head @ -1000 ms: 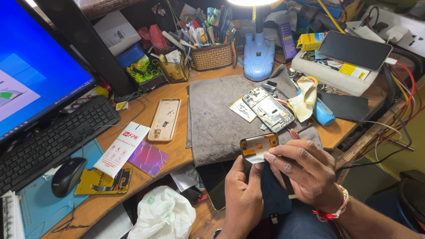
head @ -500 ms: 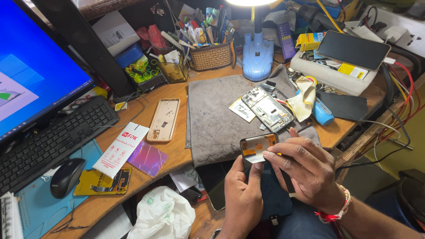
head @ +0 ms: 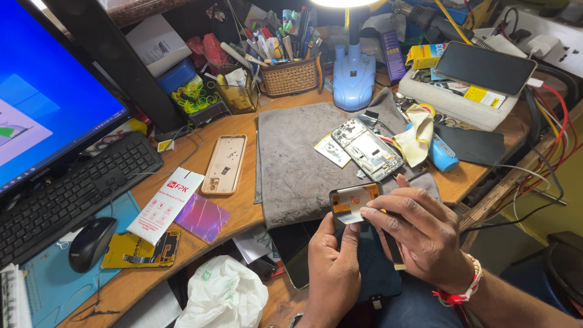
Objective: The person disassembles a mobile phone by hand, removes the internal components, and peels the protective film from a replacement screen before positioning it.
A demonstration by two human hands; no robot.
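From the head view, very little has shifted over the last second: my left hand (head: 333,267) cradles the phone screen panel (head: 364,243) from below just as before, and my right hand (head: 425,237) has only crept a touch along its upper edge. I read that as slow, careful work on the panel, not a change of step.

The fingers (head: 347,242) of my left hand are clenched around the panel's lower half, thumb up against its back. My right fingers (head: 379,214) are pinched on the top edge, beside the orange flex area. The panel is held in the air over my lap, just off the near edge of the desk (head: 243,212), in front of the grey work mat (head: 297,164).

The panel is dark and slim, back facing me, with a pale patch and orange-copper foil at its top. An opened phone frame (head: 367,149) lies on the mat, well apart from my hands
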